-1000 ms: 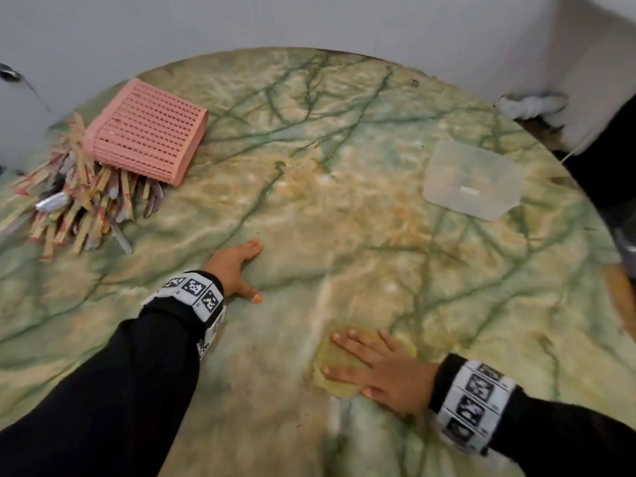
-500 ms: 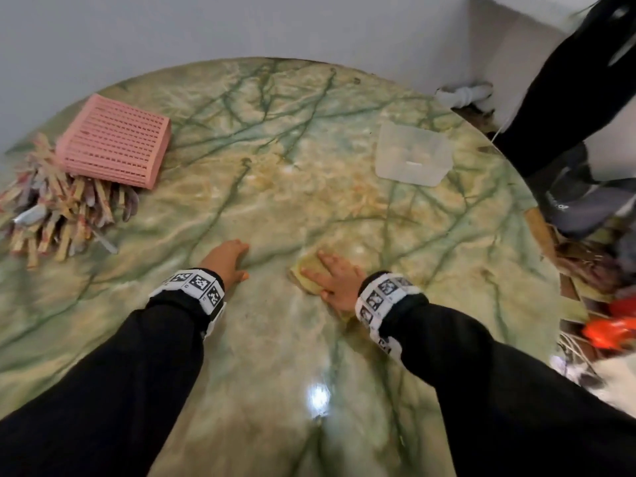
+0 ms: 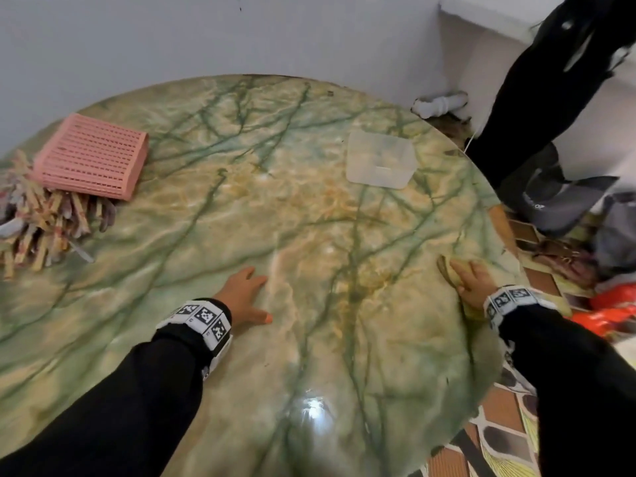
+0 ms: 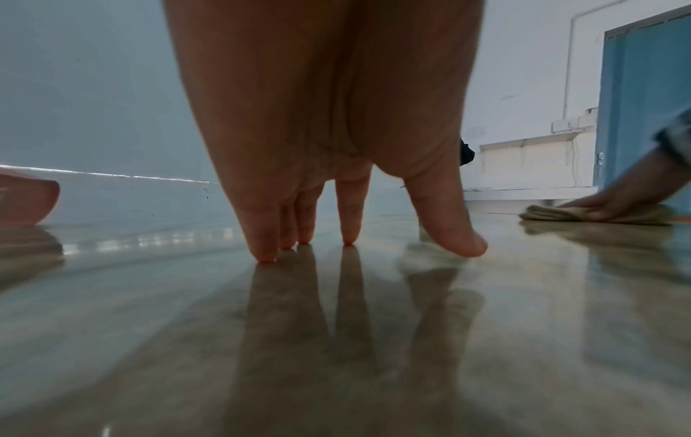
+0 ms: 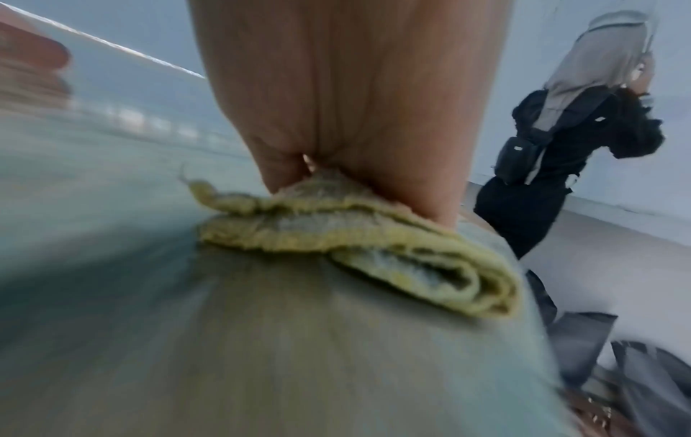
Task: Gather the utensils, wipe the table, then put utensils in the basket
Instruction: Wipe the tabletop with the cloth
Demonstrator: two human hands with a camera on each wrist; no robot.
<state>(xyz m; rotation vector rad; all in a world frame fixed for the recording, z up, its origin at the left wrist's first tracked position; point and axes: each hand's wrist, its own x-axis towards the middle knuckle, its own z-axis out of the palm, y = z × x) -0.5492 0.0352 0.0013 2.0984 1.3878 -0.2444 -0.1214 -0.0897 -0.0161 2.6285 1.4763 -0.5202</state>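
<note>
Legible text, labels, brands, numbers: none.

Signs present: black-and-white square coded marker tags, printed on the white band (image 3: pixel 203 318) worn on the left wrist, at 7 o'clock in the head view, and on the white band (image 3: pixel 509 299) worn on the right wrist, at 4 o'clock. The patterns are machine codes, not readable characters.

A small pale mark on the dark grey bag (image 3: pixel 550 201) at 3 o'clock is too blurred to read.

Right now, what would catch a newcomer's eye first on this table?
The round green-veined marble table fills the view. At its far left a pink basket lies tipped beside a heap of utensils. Near the right edge the right hand presses a yellow cloth flat, while the left hand rests open mid-table.
</note>
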